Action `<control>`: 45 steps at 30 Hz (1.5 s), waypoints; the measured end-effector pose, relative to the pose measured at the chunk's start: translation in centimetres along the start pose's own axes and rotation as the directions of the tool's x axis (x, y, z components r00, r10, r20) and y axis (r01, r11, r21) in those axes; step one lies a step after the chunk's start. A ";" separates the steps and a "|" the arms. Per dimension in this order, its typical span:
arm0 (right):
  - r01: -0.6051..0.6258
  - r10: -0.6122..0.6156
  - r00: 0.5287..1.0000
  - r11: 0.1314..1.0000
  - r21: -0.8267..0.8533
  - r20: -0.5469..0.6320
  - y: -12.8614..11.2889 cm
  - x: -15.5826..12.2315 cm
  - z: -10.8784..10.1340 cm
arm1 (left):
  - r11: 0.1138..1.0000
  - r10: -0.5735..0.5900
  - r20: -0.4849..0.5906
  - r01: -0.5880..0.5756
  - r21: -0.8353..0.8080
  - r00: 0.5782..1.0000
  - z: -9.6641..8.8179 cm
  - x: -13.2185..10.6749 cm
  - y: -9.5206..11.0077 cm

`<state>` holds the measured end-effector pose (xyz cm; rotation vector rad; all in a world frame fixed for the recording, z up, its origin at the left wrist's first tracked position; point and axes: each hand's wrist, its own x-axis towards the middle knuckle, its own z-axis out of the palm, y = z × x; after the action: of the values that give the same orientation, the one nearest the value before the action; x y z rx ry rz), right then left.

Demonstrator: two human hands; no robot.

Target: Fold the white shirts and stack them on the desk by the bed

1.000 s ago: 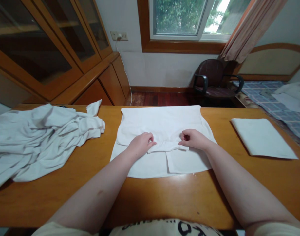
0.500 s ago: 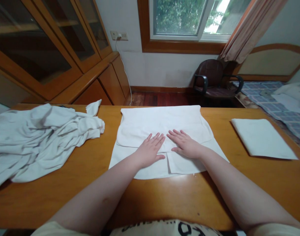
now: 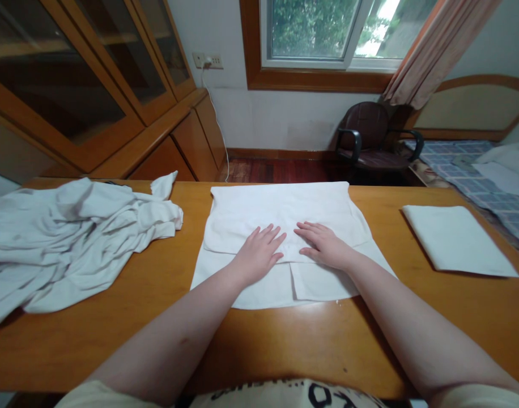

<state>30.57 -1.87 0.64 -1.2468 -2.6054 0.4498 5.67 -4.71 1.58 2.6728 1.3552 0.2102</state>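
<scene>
A white cloth garment (image 3: 280, 209), partly folded, lies flat on the wooden table (image 3: 285, 345) in front of me. Its far part is folded over toward me, and the lower layer shows along the near side with an overlapping flap right of the middle. My left hand (image 3: 259, 255) rests palm down on the folded layer, fingers spread. To its right, my right hand (image 3: 323, 245) also lies flat on the cloth, fingers stretched out and pointing left. A small gap separates the fingertips of both hands. Neither hand grips anything.
A crumpled heap of white cloth (image 3: 72, 243) covers the table's left side. At the right lies a neatly folded white cloth (image 3: 459, 241). Beyond the table's far edge stand a wooden cabinet (image 3: 157, 153), an armchair (image 3: 370, 136) and a bed (image 3: 463, 164).
My hands have slid slightly apart on the cloth, the right one moving a little to the right. The left thumb has drawn up closer to its fingers. The cloth keeps its shape.
</scene>
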 end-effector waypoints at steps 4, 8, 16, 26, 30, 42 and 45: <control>0.032 -0.033 0.999 0.999 -0.010 -0.035 0.4 0.0 0.3 | 0.999 -0.041 0.029 0.040 0.017 0.999 0.5 0.2 -0.2; 0.100 -0.094 0.988 0.994 0.044 -0.119 0.6 0.1 0.1 | 0.997 -0.010 -0.010 0.009 -0.072 1.000 0.1 0.4 -0.5; 0.186 -0.158 0.973 0.969 0.166 -0.166 -0.6 0.2 -1.5 | 0.983 0.031 -0.102 -0.049 -0.179 0.994 -0.9 0.2 -0.5; 0.019 -0.014 0.999 0.996 0.089 -0.052 -0.5 0.5 -1.2 | 0.985 -0.014 -0.006 0.013 -0.173 1.000 -0.6 0.6 -0.9; -0.098 0.101 0.994 0.991 0.093 -0.030 -0.1 0.5 -0.7 | 0.984 -0.104 -0.029 0.098 -0.151 0.994 -0.6 0.6 -1.1; 0.082 -0.100 0.984 0.989 0.127 0.145 -2.4 -0.4 -3.1 | 0.985 0.172 0.023 -0.172 -0.010 0.985 -2.4 -0.3 -0.3; 0.047 -0.063 0.990 0.991 0.129 0.128 -2.1 -0.5 -3.0 | 0.982 0.185 0.032 -0.184 -0.041 0.982 -2.7 -0.3 -1.0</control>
<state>30.31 -3.02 4.14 -1.1380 -2.6640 0.6962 4.18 -4.22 4.00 2.7567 1.0820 0.2045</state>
